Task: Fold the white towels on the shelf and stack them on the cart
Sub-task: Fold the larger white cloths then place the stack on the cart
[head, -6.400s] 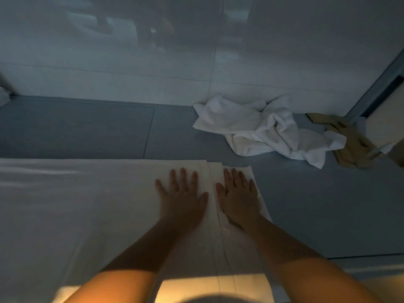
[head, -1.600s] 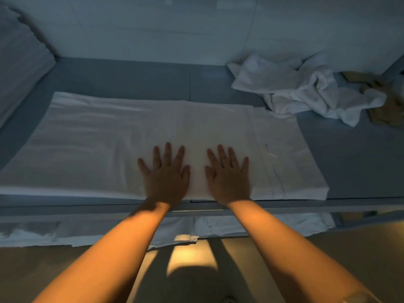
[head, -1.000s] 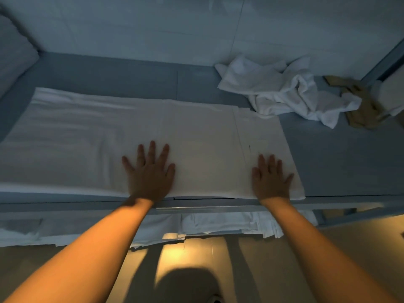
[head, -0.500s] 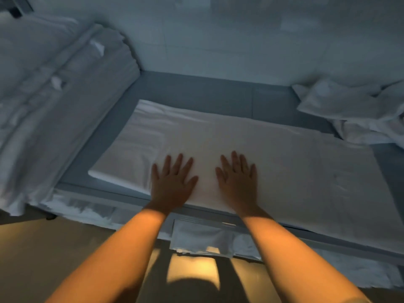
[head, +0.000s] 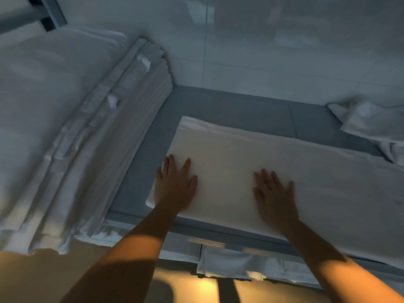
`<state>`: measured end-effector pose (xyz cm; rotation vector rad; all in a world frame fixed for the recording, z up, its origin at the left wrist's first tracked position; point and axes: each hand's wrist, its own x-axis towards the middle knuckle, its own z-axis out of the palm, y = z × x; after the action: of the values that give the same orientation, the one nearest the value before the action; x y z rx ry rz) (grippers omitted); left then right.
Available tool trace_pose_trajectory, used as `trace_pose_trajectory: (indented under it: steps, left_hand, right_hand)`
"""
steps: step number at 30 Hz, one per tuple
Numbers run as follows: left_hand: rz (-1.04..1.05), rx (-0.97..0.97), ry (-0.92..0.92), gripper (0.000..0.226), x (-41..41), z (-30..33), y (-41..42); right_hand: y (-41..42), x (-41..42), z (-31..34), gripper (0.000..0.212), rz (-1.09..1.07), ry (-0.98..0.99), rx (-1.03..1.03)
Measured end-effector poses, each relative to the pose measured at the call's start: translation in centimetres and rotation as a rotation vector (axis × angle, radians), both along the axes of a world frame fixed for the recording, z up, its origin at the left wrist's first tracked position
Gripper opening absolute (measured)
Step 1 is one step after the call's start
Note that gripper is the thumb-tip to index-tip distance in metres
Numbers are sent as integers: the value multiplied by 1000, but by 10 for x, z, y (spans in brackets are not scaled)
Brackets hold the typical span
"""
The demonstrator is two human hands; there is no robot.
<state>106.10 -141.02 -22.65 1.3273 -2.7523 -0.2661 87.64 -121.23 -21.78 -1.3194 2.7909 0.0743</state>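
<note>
The towel point(head: 284, 176) I am working on lies flat and long on the grey shelf point(head: 229, 106), stretching from near the middle of the view off past the right edge, its near side along the shelf's front lip. It looks doubled, with a thick folded edge at its left end.

To my left a big stack point(head: 72, 127) of folded white linen fills the shelf's corner, its layered edges facing the flat towel and a strip of bare shelf between the two. Its near end hangs over the front lip.

At the far right a crumpled towel point(head: 371, 123) sits against the tiled wall point(head: 240, 44), close beside the flat towel's back edge; I cannot tell whether they touch.

Below the front lip, more white cloth point(head: 229, 263) shows on a lower level.

My left hand point(head: 175, 186) rests palm down on the towel's left end, fingers straight and slightly spread, the little finger near the folded edge. My right hand point(head: 274, 193) lies palm down further right on the same towel, fingers straight and fanned; it is blurred. Neither hand pinches the fabric.
</note>
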Motion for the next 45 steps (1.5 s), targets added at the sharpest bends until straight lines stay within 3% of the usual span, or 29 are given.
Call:
trace_pose_trajectory:
  steps: [3,6,10,14,16,18,20,21,24,26,30,33,41,45]
  left_hand:
    - [118,26,153,56,4,-6,2]
    - [153,-5,195,54,4,-13,2]
    - [172,23,156,66,5,-17,-3]
    - [119,44,88,84,9,-14,0]
    - [131,57,97,87,9,-14,-1]
    - [132,68,96,89,7,-15,0]
    - [131,68,88,91,7,-16,-1]
    - [130,69,89,92,6,-17,-3]
    - [119,73,94,92,7,-18,-3]
    - [118,70,100,92,8,-18,-4]
    - [70,56,88,93,6,-18,-15]
    - [-6,31,37,90,0,-18,-39]
    - [-295,-65,-127,84,-35,-14,-113]
    - [-433,-164,-60,67,-55,-8,-133]
  right_hand:
    - [-78,41,2,50,486,-94,-83]
    - [-148,53,-1,49,697,-93,-23]
    - [-208,11,-6,52,577,-50,-6]
    - [-250,-31,5,54,267,-105,71]
    - [-262,-24,4,53,261,-14,10]
    - [-263,1,-3,50,590,-4,-113]
    - [-260,18,-14,47,889,-45,-95]
    - [-265,15,-13,46,875,-54,-82]
    - [-278,-26,-1,50,474,-51,7]
    - [-263,-58,2,52,331,-67,61]
    - [-197,-90,0,53,395,-26,-1]
    - [-174,-96,1,54,451,9,61]
    - [-152,-107,-6,63,280,-44,25]
    - [-124,-108,-9,69,222,-56,-18]
